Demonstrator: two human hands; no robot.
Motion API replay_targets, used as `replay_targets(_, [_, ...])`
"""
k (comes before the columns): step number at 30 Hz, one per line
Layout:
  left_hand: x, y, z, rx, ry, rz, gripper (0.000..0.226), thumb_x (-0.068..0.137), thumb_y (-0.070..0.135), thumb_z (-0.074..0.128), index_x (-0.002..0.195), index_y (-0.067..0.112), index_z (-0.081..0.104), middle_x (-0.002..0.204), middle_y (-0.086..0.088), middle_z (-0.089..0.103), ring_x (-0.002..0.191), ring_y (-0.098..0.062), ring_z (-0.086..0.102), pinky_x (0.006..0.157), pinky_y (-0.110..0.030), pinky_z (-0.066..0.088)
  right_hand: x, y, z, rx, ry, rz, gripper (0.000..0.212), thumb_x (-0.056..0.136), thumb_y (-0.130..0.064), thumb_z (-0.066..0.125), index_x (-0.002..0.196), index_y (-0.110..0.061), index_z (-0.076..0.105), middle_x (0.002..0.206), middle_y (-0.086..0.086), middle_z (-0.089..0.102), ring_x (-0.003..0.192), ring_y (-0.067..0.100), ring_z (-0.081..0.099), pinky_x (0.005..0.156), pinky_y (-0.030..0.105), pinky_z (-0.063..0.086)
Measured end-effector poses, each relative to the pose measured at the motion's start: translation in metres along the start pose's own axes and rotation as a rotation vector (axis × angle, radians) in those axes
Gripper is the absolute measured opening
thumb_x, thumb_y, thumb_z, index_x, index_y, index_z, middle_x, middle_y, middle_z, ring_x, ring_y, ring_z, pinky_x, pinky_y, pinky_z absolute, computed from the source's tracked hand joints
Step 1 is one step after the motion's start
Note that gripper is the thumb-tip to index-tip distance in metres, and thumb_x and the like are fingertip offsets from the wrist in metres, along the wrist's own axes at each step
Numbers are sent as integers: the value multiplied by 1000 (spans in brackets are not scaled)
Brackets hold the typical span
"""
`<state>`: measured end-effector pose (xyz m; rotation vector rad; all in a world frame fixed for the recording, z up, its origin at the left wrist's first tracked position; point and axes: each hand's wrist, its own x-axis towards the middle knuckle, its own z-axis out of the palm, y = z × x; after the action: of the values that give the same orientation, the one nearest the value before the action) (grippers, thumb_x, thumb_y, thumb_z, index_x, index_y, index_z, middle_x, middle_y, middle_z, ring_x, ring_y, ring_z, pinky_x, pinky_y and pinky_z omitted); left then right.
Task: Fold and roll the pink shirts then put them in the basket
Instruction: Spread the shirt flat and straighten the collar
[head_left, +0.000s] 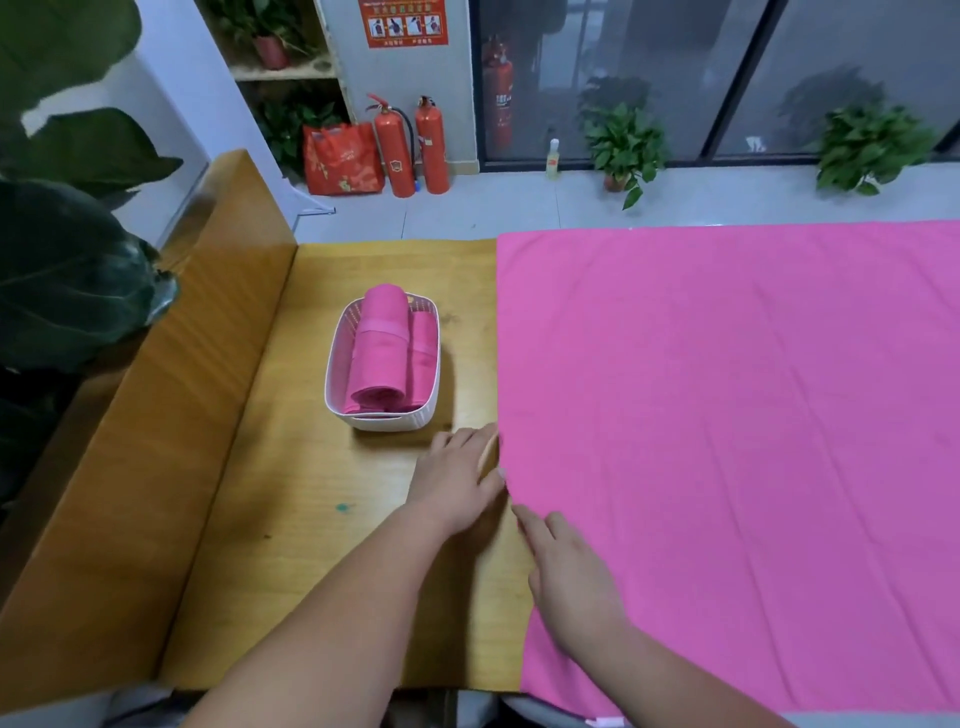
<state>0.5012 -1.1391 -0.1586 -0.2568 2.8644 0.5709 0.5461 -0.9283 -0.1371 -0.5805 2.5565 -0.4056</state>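
A pink shirt (727, 441) lies spread flat over the right part of the wooden table (291, 519). My left hand (457, 478) rests at the shirt's left edge, fingers touching the hem; I cannot tell whether it pinches the cloth. My right hand (566, 577) lies just below it, fingers flat on the same edge. A white basket (384, 418) stands on the table to the left of the shirt, just beyond my left hand. It holds two rolled pink shirts: a thick roll (376, 348) and a thinner roll (423, 353) beside it.
A raised wooden side panel (156, 441) borders the table on the left, with large dark plant leaves (67, 270) behind it. On the floor beyond the table stand fire extinguishers (410, 145), a red bag (340, 158) and potted plants (626, 145).
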Motion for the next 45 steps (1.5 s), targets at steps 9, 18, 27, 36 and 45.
replay_targets(9, [103, 61, -30, -429, -12, -222, 71, 98, 59, 57, 161, 35, 36, 138, -12, 49, 119, -31, 62, 108, -39, 47, -4, 6, -60, 118, 22, 153, 72, 85, -3, 49, 150, -35, 48, 115, -6, 44, 100, 23, 62, 85, 41, 51])
replay_targets(18, [169, 57, -41, -461, -78, -300, 47, 83, 17, 64, 129, 9, 68, 129, -14, 70, 122, -36, 65, 106, -43, 52, -14, -4, -98, 188, -34, 130, 76, 90, -8, 49, 159, -36, 37, 140, -8, 42, 121, 20, 58, 100, 36, 47])
replay_targets(27, [142, 37, -67, -509, -6, -372, 45, 90, 7, 65, 135, 8, 64, 125, -11, 67, 110, -33, 67, 97, -42, 57, -16, -24, -92, 254, -142, 76, 80, 82, -11, 49, 159, -34, 41, 144, -8, 42, 132, 23, 54, 110, 33, 42])
replay_targets(36, [135, 119, -122, -677, 32, -236, 42, 93, 12, 67, 134, 20, 62, 101, -7, 67, 72, -19, 58, 63, -30, 48, -50, 24, -146, 142, 49, 42, 85, 82, -65, 23, 158, -31, 36, 143, -7, 44, 133, 21, 51, 109, 39, 44])
replay_targets(45, [140, 268, -163, -714, 84, -112, 62, 100, 28, 67, 156, 15, 45, 143, -5, 56, 127, -27, 53, 104, -35, 43, -108, 113, -250, 79, 372, 87, 63, 104, -63, 40, 156, -28, 41, 147, -8, 48, 136, 19, 49, 109, 41, 46])
